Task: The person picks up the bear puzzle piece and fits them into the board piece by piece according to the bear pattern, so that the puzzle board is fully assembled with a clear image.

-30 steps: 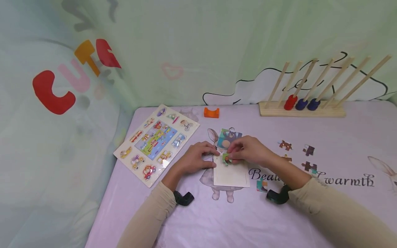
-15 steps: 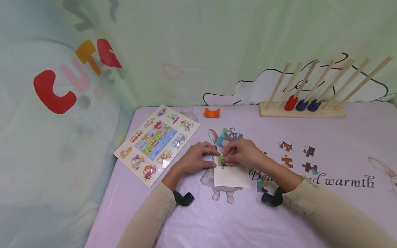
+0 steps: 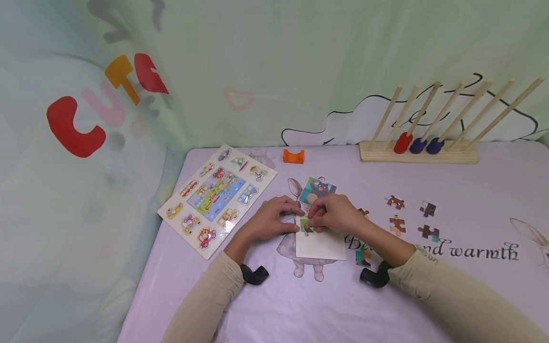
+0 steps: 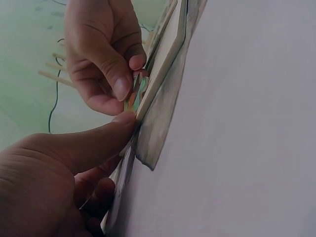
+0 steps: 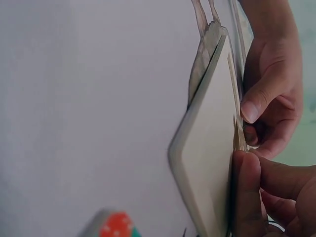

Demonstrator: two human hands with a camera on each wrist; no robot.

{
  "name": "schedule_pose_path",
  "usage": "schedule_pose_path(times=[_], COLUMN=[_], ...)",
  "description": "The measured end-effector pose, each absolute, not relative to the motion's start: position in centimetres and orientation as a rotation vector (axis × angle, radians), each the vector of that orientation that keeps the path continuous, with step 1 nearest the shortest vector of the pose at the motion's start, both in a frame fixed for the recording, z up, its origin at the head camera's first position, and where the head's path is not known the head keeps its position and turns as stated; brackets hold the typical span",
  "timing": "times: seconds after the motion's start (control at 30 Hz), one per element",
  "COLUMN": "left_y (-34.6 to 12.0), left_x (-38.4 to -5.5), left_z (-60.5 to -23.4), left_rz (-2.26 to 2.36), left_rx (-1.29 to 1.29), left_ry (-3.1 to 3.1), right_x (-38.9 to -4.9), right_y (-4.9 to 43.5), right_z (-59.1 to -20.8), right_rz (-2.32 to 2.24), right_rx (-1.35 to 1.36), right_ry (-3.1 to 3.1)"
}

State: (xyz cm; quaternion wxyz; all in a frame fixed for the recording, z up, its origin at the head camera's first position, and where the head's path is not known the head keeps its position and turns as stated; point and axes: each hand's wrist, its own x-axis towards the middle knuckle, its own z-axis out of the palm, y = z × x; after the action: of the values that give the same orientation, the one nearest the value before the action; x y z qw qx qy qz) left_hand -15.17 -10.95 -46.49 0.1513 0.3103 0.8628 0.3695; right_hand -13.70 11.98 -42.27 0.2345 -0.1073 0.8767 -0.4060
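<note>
In the head view, a pale wooden puzzle tray lies flat in the middle of the table. My left hand holds its upper left corner, thumb and forefinger tips at the edge. My right hand pinches a green jigsaw piece with a brown patch over the tray's upper left part. The left wrist view shows this piece tilted against the tray's surface, partly covered by the right fingers. Just above the tray, a bear picture card is partly hidden by the right hand.
Several loose jigsaw pieces lie to the right, one teal-and-orange piece near the right wrist. A vehicle peg puzzle lies at the left. Behind stand an orange block and a wooden peg rack with red and blue beads.
My right hand has moved left and slightly down with the green jigsaw piece, bringing it to the tray's upper left area. The left hand has stayed at the tray's corner.
</note>
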Motion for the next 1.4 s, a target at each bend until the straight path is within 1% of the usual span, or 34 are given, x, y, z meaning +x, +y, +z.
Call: schedule_pose_path(times=[0.4,0.73,0.97,1.1,1.27,1.4], left_y=[-11.0,-10.9,-10.9,-10.9,-10.8,-10.8], left_x=[-15.2,-15.2,-15.2,-15.2,-15.2,-15.3], left_z=[-46.5,-46.5,-46.6,-46.5,-46.6,-46.7], left_rz=[1.057,1.042,1.043,1.042,1.036,1.033], left_rx=[0.892,0.885,0.888,0.881,0.885,0.886], left_ry=[2.484,2.483,2.485,2.485,2.493,2.499], right_x=[-14.2,-14.7,-15.0,-14.6,-13.7,-13.3], right_y=[12.2,13.3,13.6,13.4,12.9,12.6], right_z=[-42.4,-42.4,-42.5,-42.6,-42.9,-43.3], right_rz=[-1.045,-1.151,-1.146,-1.111,-1.038,-1.016], right_rx=[-0.315,-0.155,-0.135,-0.196,-0.342,-0.384], right_ry=[2.467,2.392,2.392,2.429,2.453,2.456])
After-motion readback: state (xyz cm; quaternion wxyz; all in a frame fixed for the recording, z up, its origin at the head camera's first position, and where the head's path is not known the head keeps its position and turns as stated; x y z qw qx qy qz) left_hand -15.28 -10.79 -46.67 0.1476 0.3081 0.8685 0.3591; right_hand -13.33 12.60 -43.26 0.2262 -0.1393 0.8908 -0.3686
